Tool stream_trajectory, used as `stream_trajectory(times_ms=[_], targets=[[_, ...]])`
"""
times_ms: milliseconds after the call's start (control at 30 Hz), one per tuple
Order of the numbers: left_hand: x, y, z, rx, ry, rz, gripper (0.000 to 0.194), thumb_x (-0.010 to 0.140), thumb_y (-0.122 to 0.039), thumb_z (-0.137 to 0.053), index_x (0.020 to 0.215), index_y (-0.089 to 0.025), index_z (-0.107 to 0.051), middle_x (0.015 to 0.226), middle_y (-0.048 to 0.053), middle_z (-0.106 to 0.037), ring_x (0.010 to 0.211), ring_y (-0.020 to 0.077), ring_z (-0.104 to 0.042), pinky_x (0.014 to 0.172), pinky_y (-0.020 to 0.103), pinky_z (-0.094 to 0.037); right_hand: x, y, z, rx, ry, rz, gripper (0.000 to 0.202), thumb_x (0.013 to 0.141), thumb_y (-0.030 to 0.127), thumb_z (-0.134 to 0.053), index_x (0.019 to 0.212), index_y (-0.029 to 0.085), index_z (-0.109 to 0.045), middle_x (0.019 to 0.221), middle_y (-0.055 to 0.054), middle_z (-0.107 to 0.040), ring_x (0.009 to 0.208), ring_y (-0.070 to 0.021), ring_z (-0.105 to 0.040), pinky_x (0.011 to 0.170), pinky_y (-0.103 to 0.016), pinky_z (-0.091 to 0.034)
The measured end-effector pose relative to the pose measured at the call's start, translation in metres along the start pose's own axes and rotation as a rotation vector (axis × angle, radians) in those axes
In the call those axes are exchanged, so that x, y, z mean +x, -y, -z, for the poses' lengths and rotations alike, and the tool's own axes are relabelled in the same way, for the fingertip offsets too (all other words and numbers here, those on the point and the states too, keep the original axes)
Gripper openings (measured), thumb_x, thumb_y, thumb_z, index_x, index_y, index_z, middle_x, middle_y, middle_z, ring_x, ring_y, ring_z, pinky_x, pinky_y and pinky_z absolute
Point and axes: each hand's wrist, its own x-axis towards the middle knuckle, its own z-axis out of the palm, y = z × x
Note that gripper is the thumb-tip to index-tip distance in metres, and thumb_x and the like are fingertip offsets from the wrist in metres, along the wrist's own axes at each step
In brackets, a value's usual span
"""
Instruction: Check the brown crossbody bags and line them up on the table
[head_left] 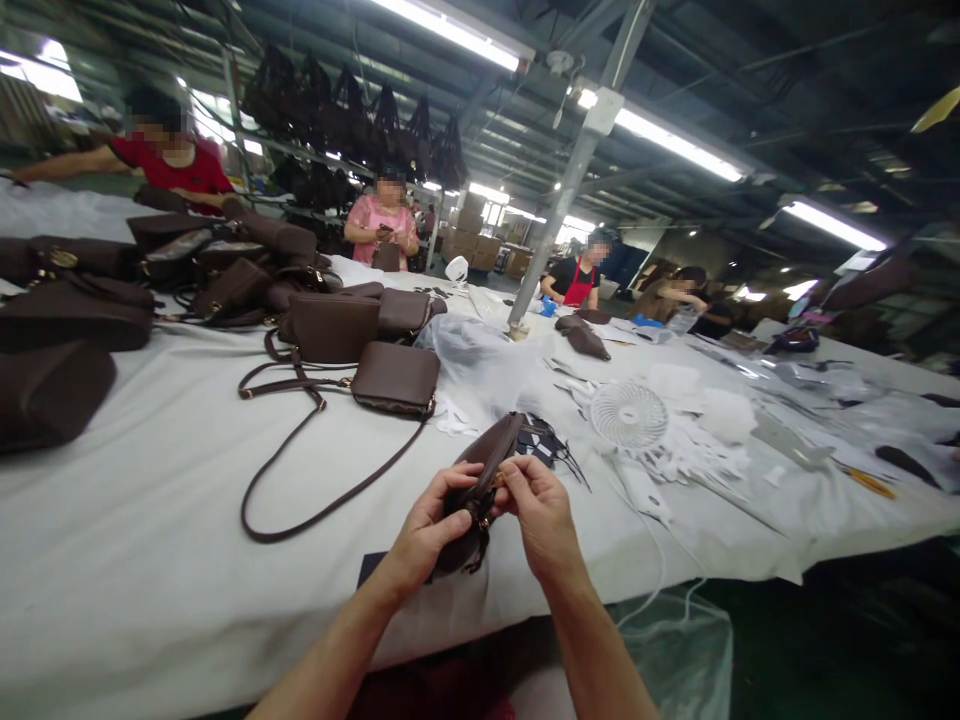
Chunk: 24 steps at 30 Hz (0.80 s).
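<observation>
A small dark brown handbag (491,447) is tilted up over the front edge of the white-covered table. My left hand (429,530) is closed round its near end, thumb on top. My right hand (536,505) pinches at the bag's zip side, where a bit of gold-coloured metal shows at the fingertips; its exact shape is too small to make out. Just behind the bag lie black tags with cords (546,440). Left of it rests another brown bag (396,378), its long strap (259,530) looped across the cloth.
Brown bags (247,240) are heaped at the left. A white fan (628,415) stands on the right with its cable hanging over the edge, near yellow-handled scissors (870,484). Clear plastic (480,350) lies by a metal post (559,180). Several co-workers are around the table.
</observation>
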Motion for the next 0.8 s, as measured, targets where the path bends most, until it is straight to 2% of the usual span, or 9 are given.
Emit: stream_trajectory(times_ms=[167,333,367,433,500,533,600,667,800], targets=[[0.0,0.004,-0.008,0.092,-0.084,-0.023,0.022,0.083,-0.031,-0.061,0.103,-0.022,-0.061,0.128,0.008,-0.055,0.121,0.0288,-0.05,0.105,0.044,-0.036,-0.005,0.004,0.002,-0.037,0.064,0.055,0.03,0.082,0.047,-0.064,0.078,0.018,-0.057,0.055,0.006,-0.054,0.049,-0.0098,-0.053,0.052,-0.023,-0.047],[0.004,0.006,-0.014,0.175,-0.101,-0.036,0.024,0.085,-0.03,-0.057,0.107,-0.021,-0.059,0.129,0.009,-0.055,0.122,0.0277,-0.049,0.107,0.043,-0.035,-0.008,0.016,0.01,-0.173,0.073,0.055,0.035,0.078,0.049,-0.066,0.091,0.018,-0.058,0.075,-0.001,-0.064,0.063,-0.0154,-0.063,0.058,-0.028,-0.054],[0.004,0.006,-0.015,0.183,-0.099,-0.046,0.024,0.085,-0.03,-0.057,0.107,-0.021,-0.059,0.129,0.009,-0.055,0.123,0.0276,-0.049,0.107,0.043,-0.034,-0.009,0.02,0.012,-0.227,0.035,0.065,0.038,0.078,0.049,-0.066,0.097,0.018,-0.058,0.08,-0.003,-0.066,0.065,-0.0163,-0.064,0.057,-0.029,-0.054],[0.004,0.006,-0.017,0.202,-0.107,-0.07,0.024,0.085,-0.028,-0.056,0.108,-0.021,-0.058,0.13,0.009,-0.055,0.124,0.0274,-0.048,0.108,0.043,-0.033,-0.016,0.029,0.016,-0.405,-0.129,0.164,0.039,0.079,0.05,-0.064,0.101,0.018,-0.058,0.086,-0.006,-0.066,0.065,-0.0166,-0.064,0.056,-0.029,-0.053],[0.003,0.006,-0.019,0.226,-0.125,-0.093,0.024,0.086,-0.025,-0.055,0.109,-0.021,-0.058,0.13,0.009,-0.055,0.125,0.0269,-0.047,0.109,0.044,-0.032,-0.025,0.036,0.017,-0.602,-0.254,0.279,0.031,0.082,0.048,-0.061,0.092,0.019,-0.061,0.082,-0.005,-0.066,0.062,-0.0157,-0.061,0.056,-0.028,-0.051],[0.003,0.006,-0.02,0.238,-0.128,-0.103,0.023,0.086,-0.024,-0.054,0.109,-0.021,-0.058,0.129,0.009,-0.056,0.126,0.0267,-0.047,0.11,0.044,-0.032,-0.03,0.037,0.016,-0.669,-0.249,0.294,0.029,0.084,0.048,-0.059,0.086,0.019,-0.062,0.075,-0.004,-0.066,0.059,-0.0153,-0.06,0.055,-0.027,-0.05],[0.002,0.008,-0.021,0.256,-0.127,-0.126,0.023,0.087,-0.024,-0.054,0.109,-0.021,-0.058,0.128,0.009,-0.056,0.125,0.0265,-0.047,0.109,0.044,-0.032,-0.038,0.035,0.013,-0.7,-0.142,0.227,0.031,0.086,0.048,-0.055,0.078,0.019,-0.063,0.063,-0.002,-0.063,0.054,-0.0156,-0.059,0.051,-0.026,-0.047],[0.002,0.01,-0.022,0.27,-0.123,-0.146,0.023,0.087,-0.024,-0.054,0.109,-0.021,-0.058,0.129,0.009,-0.056,0.125,0.0262,-0.047,0.109,0.044,-0.032,-0.04,0.026,0.008,-0.634,-0.083,0.118,0.033,0.085,0.051,-0.056,0.08,0.019,-0.063,0.064,-0.003,-0.065,0.054,-0.0166,-0.061,0.047,-0.025,-0.047],[0.003,0.015,-0.024,0.27,-0.142,-0.162,0.023,0.088,-0.024,-0.054,0.11,-0.022,-0.058,0.129,0.009,-0.056,0.125,0.0258,-0.048,0.109,0.044,-0.033,-0.034,0.005,-0.001,-0.41,-0.173,0.008,0.041,0.077,0.054,-0.066,0.094,0.017,-0.06,0.07,-0.002,-0.066,0.055,-0.0175,-0.064,0.043,-0.025,-0.047]])
